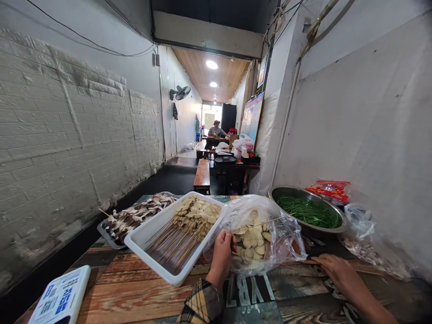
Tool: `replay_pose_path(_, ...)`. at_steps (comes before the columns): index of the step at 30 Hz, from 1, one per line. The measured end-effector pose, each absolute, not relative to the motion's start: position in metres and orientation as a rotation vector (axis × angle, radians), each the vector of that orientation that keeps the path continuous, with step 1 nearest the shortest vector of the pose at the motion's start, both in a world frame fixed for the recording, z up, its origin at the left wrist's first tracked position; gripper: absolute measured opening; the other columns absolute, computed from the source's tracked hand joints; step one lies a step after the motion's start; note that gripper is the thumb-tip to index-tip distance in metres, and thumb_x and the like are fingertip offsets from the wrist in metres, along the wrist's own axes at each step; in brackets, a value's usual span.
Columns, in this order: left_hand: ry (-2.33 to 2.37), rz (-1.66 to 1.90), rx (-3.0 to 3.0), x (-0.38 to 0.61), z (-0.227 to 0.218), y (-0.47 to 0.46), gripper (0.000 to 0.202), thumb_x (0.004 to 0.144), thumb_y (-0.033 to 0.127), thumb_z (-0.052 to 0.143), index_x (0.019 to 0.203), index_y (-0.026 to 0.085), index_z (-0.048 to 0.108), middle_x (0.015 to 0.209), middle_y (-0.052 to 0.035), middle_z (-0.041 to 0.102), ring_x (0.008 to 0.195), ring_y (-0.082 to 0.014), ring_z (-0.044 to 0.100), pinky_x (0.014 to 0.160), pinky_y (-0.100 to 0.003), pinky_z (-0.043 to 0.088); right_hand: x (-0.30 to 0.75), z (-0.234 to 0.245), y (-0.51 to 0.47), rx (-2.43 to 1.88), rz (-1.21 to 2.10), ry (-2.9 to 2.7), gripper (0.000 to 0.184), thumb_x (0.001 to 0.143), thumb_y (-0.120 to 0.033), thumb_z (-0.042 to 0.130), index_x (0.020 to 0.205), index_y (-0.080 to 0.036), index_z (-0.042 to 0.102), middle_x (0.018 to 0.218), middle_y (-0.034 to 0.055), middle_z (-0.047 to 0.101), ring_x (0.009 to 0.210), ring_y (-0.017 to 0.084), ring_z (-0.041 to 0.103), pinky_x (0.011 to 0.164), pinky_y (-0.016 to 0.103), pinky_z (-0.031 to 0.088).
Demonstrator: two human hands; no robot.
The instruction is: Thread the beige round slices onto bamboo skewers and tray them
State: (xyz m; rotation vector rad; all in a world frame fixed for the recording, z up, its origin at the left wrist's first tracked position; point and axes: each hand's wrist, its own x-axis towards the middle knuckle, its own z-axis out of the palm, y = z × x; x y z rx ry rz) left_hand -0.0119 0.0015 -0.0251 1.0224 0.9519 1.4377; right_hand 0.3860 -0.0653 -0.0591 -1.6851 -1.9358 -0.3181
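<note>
My left hand (222, 251) is closed at the near-left edge of a clear plastic bag (290, 238), its fingers curled; what they grip is hidden. Pale round slices, which look like potato (252, 240), fill the bag's opening. A thin skewer (270, 222) lies across them. On the right, my right hand (337, 270) rests palm down with its fingers stretched out over thin wooden skewers (366, 267) on the table. Left of the bag, a white plastic tray (157, 263) holds several finished skewers (182, 238) of the same slices, sticks pointing towards me.
A clear tray of skewered mushroom-like pieces (135, 220) stands far left. A metal bowl of green chives (308, 211) is back right, near a red packet (329, 190) and plastic bags (361, 222). A white labelled box (60, 297) lies front left. Another person (217, 129) sits far off.
</note>
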Motion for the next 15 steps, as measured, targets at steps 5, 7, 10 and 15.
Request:
replay_pose_path(5,0.906,1.423,1.023,-0.01,-0.026,0.0,0.039,0.075,0.055,0.055,0.067,0.019,0.045,0.059,0.0045,0.05,0.045,-0.007,0.041,0.046,-0.022,0.034,0.364,-0.055,-0.059,-1.648,-0.116,-1.961,0.035,0.083,-0.031,0.047,0.102,-0.025,0.076,0.106,0.0119,0.073,0.1,0.032,0.067,0.087,0.048,0.049)
replay_pose_path(7,0.895,1.411,1.034,-0.009,-0.027,-0.002,0.038,0.075,0.055,0.056,0.069,0.019,0.045,0.061,0.0041,0.052,0.046,-0.0069,0.042,0.046,-0.021,0.034,0.339,-0.044,-0.058,-1.569,0.041,-1.893,0.032,0.085,-0.036,0.05,0.102,-0.024,0.075,0.108,0.0108,0.073,0.102,0.03,0.066,0.093,0.046,0.048)
replay_pose_path(10,0.883,1.373,1.085,-0.008,-0.027,-0.003,0.039,0.076,0.056,0.056,0.07,0.019,0.045,0.063,0.0036,0.053,0.047,-0.0076,0.043,0.047,-0.022,0.035,0.293,-0.024,-0.055,-1.493,0.355,-1.688,0.035,0.085,-0.046,0.055,0.108,-0.025,0.072,0.111,0.0087,0.072,0.105,0.028,0.065,0.088,0.039,0.052)
replay_pose_path(15,0.907,1.287,1.273,-0.006,-0.031,-0.003,0.04,0.079,0.057,0.052,0.069,0.019,0.047,0.06,0.0029,0.053,0.046,-0.0092,0.044,0.047,-0.024,0.036,0.239,0.002,-0.041,-1.226,0.74,-1.241,0.051,0.083,-0.056,0.058,0.119,-0.02,0.063,0.105,0.01,0.072,0.083,0.024,0.069,0.062,0.03,0.055)
